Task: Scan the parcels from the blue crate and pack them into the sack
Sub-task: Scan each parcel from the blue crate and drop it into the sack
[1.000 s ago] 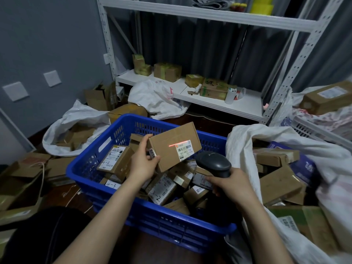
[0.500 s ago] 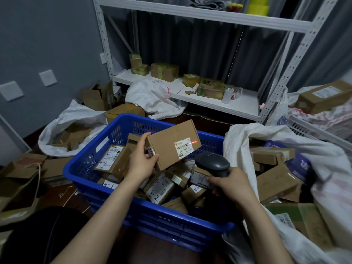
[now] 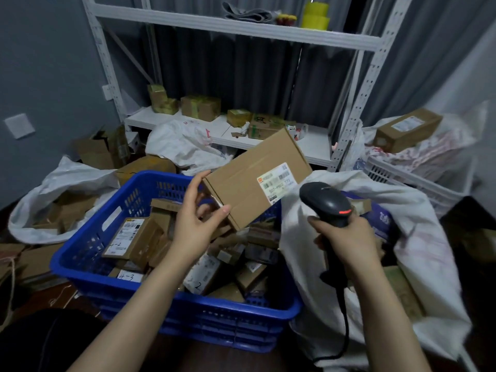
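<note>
While parcels (image 3: 128,240) fill crate (image 3: 188,304), sack (image 3: 418,226) gapes

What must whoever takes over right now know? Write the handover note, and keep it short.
Left hand: holds a parcel by its end, tilted above the blue crate, label up.
Right hand: grips the scanner at the sack.
Done: packed parcels lie in the sack.
Left: no scan line shows on the held label; confirm the scan, sack it, then do the many remaining parcels in the crate.
</note>
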